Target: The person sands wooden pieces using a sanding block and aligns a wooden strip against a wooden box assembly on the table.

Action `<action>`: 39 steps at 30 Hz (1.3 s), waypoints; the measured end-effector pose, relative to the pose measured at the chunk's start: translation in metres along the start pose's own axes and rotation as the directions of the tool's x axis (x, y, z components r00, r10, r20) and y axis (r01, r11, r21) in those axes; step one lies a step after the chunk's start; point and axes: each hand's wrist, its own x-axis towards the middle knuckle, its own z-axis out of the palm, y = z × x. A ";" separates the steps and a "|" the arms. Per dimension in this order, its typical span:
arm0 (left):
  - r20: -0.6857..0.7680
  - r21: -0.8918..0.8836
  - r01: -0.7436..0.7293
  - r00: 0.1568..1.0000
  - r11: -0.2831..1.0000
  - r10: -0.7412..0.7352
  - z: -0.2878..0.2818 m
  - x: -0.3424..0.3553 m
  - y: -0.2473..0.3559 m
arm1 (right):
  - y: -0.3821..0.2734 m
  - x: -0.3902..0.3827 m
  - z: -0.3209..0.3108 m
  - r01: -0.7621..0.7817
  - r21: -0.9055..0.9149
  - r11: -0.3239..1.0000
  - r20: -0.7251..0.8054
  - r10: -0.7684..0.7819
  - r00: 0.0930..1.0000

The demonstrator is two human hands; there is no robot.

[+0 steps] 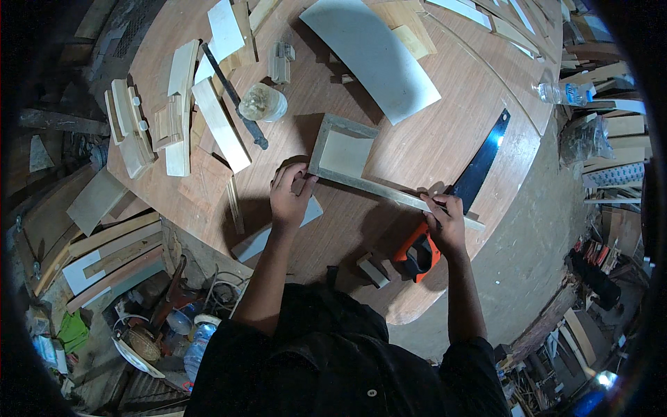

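A small open wooden box (pixel 349 147) with grey-edged walls and a pale bottom rests on the round table. Along its near side runs a long thin wooden strip (pixel 389 192), reaching right past the box. My left hand (pixel 286 197) is closed at the box's near left corner, fingertips on the strip's end. My right hand (pixel 445 217) pinches the strip near its right end; whether a small thing is also between those fingers is too small to tell. Partly under the strip and right hand lies a handsaw, its dark blade (pixel 484 158) pointing away and its orange-black handle (pixel 417 254) nearer me.
A white curved panel (pixel 375 55) lies beyond the box. Left of it stand a plastic jar (pixel 263 102), a dark metal bar (pixel 233 94) and several pale wood pieces (pixel 182 108). A small wood block (pixel 374 270) lies near the table's front edge (pixel 406 321). Scrap boards crowd the floor.
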 end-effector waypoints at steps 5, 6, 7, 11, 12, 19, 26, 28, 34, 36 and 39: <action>-0.004 0.013 0.012 1.000 1.000 -0.012 0.000 0.000 -0.001 | 0.001 0.001 0.001 -0.007 0.003 1.000 0.001 0.007 1.000; -0.014 0.000 0.011 1.000 1.000 -0.011 0.001 0.000 -0.001 | 0.002 0.001 0.002 -0.006 -0.001 1.000 0.003 0.006 1.000; -0.023 -0.013 0.009 1.000 1.000 -0.009 0.001 0.000 -0.001 | 0.002 0.000 0.002 -0.005 -0.005 1.000 0.006 0.005 1.000; -0.029 -0.023 -0.011 1.000 1.000 0.010 0.001 -0.001 -0.001 | 0.002 0.000 0.000 -0.012 0.012 1.000 0.013 0.012 1.000; -0.025 -0.022 0.007 1.000 1.000 -0.007 0.001 -0.001 -0.001 | 0.003 -0.001 0.001 -0.001 0.013 1.000 0.015 0.001 1.000; -0.008 -0.016 0.025 1.000 1.000 -0.025 -0.001 -0.001 0.002 | 0.001 -0.001 0.000 -0.004 0.019 1.000 0.037 0.004 0.999; 0.006 -0.001 -0.002 1.000 1.000 0.002 -0.001 -0.002 0.003 | -0.001 -0.005 -0.005 -0.004 0.013 1.000 0.000 0.004 1.000; -0.089 0.057 -0.155 0.983 0.986 0.160 -0.001 -0.001 0.011 | -0.002 -0.013 -0.011 0.003 0.038 0.999 -0.040 -0.002 0.999; -0.002 -0.484 0.054 0.998 0.874 -0.063 -0.041 -0.039 0.075 | -0.041 -0.057 -0.048 -0.064 0.120 0.991 -0.153 0.082 0.985; 0.130 -0.551 -0.007 0.987 0.835 0.094 -0.043 -0.051 0.107 | -0.062 -0.075 -0.059 -0.088 0.214 0.973 -0.178 0.127 0.976; 0.292 -0.733 0.017 0.911 0.680 0.291 -0.048 -0.067 0.143 | -0.099 -0.096 -0.069 -0.116 0.400 0.909 -0.167 0.197 0.966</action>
